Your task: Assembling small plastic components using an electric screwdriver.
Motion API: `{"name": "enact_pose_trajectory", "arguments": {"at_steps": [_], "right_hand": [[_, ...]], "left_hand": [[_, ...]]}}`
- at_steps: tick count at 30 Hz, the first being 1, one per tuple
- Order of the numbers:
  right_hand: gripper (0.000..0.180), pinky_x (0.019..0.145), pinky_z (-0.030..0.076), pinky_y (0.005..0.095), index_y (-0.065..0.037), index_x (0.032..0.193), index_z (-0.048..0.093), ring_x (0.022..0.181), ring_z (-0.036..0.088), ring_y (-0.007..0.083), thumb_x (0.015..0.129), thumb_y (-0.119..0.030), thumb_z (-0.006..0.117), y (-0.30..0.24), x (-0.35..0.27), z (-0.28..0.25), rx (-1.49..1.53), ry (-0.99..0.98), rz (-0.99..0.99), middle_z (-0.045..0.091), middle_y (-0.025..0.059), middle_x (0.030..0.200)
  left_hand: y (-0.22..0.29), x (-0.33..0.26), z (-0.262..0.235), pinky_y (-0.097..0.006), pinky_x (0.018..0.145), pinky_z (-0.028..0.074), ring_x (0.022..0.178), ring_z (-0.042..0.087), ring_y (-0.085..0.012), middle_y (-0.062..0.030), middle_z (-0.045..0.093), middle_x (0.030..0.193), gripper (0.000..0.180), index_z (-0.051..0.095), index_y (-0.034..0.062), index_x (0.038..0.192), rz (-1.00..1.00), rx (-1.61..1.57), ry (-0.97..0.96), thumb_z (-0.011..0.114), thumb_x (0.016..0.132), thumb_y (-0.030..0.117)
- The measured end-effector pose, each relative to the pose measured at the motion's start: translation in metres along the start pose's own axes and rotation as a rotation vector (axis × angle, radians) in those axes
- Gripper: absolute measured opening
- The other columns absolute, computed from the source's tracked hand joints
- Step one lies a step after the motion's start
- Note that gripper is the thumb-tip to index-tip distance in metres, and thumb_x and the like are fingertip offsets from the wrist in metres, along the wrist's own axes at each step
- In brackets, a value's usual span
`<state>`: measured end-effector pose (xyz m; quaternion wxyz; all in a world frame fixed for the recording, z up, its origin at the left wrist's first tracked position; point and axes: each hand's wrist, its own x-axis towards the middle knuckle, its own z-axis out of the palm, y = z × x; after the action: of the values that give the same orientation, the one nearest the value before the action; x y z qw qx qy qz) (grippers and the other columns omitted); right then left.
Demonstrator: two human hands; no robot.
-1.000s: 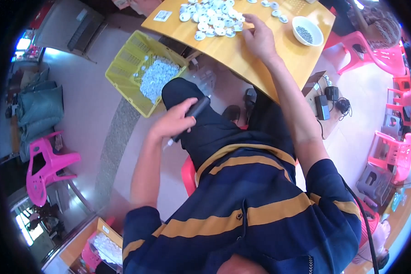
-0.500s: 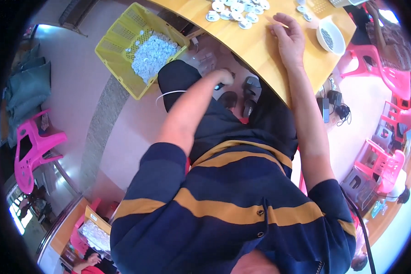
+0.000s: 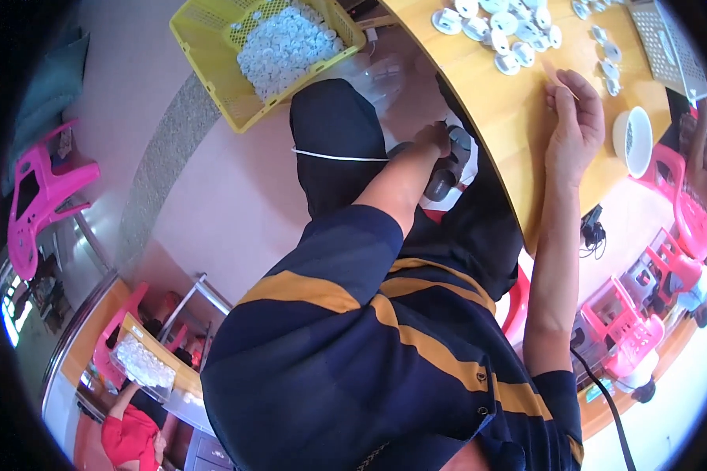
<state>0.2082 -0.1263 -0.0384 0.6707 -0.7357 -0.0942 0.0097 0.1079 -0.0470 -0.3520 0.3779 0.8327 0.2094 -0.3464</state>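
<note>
My left hand (image 3: 434,140) is down below the table's edge, beside a dark sandal (image 3: 446,169). Its fingers are closed, and what they hold is mostly hidden; a small dark tip shows past them. A thin white cord (image 3: 338,157) crosses my thigh toward that arm. On the wooden table (image 3: 495,118), my right hand (image 3: 575,129) rests with loosely bent fingers and nothing visible held in them. Just beyond it lies a cluster of white round plastic pieces (image 3: 507,31). A white bowl (image 3: 633,141), with small grey parts inside, stands to its right.
A yellow crate (image 3: 247,116) with many small white pieces stands on the floor at the left. More white pieces (image 3: 611,67) lie near a pale perforated basket (image 3: 672,51) at the table's far right. Pink plastic chairs (image 3: 39,188) and other people are around the room.
The view has shifted, and my body leans to the right. My left hand has moved toward the sandal, and the dark object in it is now mostly hidden. My right hand stays on the table.
</note>
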Motion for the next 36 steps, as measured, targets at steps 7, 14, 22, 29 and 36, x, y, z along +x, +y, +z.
{"name": "enact_pose_trajectory", "arguments": {"at_steps": [7, 14, 22, 29, 36], "right_hand": [[0.019, 0.083, 0.054, 0.0266, 0.004, 0.117, 0.063, 0.094, 0.067, 0.0152, 0.099, -0.001, 0.059, 0.002, 0.002, -0.022, -0.088, 0.061, -0.012, 0.068, 0.0128, 0.116], [0.022, 0.085, 0.054, 0.028, 0.004, 0.12, 0.063, 0.096, 0.069, 0.017, 0.099, -0.001, 0.057, -0.002, 0.001, -0.005, -0.11, 0.045, -0.006, 0.069, 0.0142, 0.118], [0.019, 0.084, 0.055, 0.0256, 0.003, 0.118, 0.063, 0.093, 0.067, 0.0143, 0.099, -0.001, 0.06, 0.004, 0.0, -0.007, -0.003, 0.02, -0.019, 0.069, 0.0122, 0.115], [0.019, 0.082, 0.054, 0.0232, 0.001, 0.117, 0.064, 0.089, 0.066, 0.0118, 0.099, -0.003, 0.059, 0.005, 0.004, -0.005, 0.109, 0.008, -0.03, 0.07, 0.008, 0.111], [0.017, 0.077, 0.054, 0.023, -0.001, 0.113, 0.068, 0.084, 0.065, 0.0101, 0.098, -0.005, 0.061, 0.008, 0.009, -0.007, 0.196, -0.001, -0.045, 0.07, 0.004, 0.102]], "left_hand": [[0.024, 0.043, 0.045, -0.049, 0.095, 0.054, 0.115, 0.065, -0.0395, -0.0252, 0.065, 0.125, 0.049, 0.054, -0.0016, 0.131, 0.072, 0.064, 0.07, 0.059, 0.088, 0.02], [-0.021, 0.087, 0.085, -0.049, 0.094, 0.054, 0.115, 0.065, -0.039, -0.0248, 0.065, 0.123, 0.05, 0.055, -0.0029, 0.127, 0.134, 0.036, 0.028, 0.063, 0.084, 0.022], [-0.011, 0.031, 0.036, -0.045, 0.092, 0.056, 0.113, 0.067, -0.035, -0.0195, 0.068, 0.123, 0.045, 0.067, 0.0024, 0.12, 0.129, 0.078, -0.05, 0.067, 0.081, 0.025], [0.021, -0.05, -0.075, -0.046, 0.093, 0.054, 0.115, 0.065, -0.0358, -0.0211, 0.063, 0.133, 0.057, 0.059, 0.0102, 0.139, 0.18, 0.333, -0.243, 0.064, 0.084, 0.024], [0.02, -0.182, -0.184, -0.044, 0.085, 0.052, 0.103, 0.066, -0.0384, -0.0243, 0.067, 0.114, 0.051, 0.055, 0.0038, 0.133, 0.42, 0.29, -0.177, 0.06, 0.083, 0.012]]}}
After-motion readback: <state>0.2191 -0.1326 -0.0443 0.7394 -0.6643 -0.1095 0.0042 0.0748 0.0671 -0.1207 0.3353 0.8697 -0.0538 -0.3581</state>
